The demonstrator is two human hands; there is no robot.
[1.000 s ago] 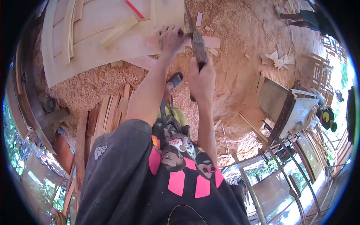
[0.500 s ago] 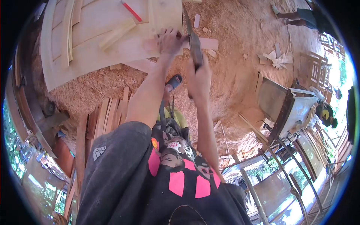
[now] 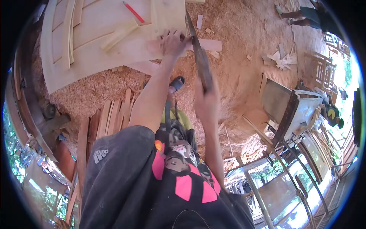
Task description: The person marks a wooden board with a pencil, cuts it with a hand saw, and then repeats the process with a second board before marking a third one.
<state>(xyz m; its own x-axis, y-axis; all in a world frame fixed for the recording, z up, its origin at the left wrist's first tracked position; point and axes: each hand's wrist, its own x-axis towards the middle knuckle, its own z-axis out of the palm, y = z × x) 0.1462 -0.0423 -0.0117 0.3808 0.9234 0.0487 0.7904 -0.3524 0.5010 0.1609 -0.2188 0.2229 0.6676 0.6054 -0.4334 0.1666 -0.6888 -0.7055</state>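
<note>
My right hand [image 3: 207,100] is wrapped around the handle of a handsaw [image 3: 200,59], slightly blurred. The saw's blade points away from me, over a thin wooden strip [image 3: 212,45]. That strip juts past the right edge of a pale wooden panel [image 3: 95,55]. My left hand [image 3: 174,42] presses on the strip near the panel's edge, fingers bent, just left of the blade. Whether the teeth are inside the wood cannot be made out. A red pencil [image 3: 133,11] and a loose wooden slat [image 3: 120,35] lie on the panel.
Wood shavings and offcuts [image 3: 283,59] cover the ground. Upright boards [image 3: 110,118] stand at my lower left. A workbench [image 3: 293,114] with dark legs is on the right. Another person [image 3: 307,18] is at the upper right. My sandalled foot [image 3: 177,83] is below the panel.
My right hand has drawn the handsaw back toward my body, so more of its blade shows past the strip. My left hand stays in place.
</note>
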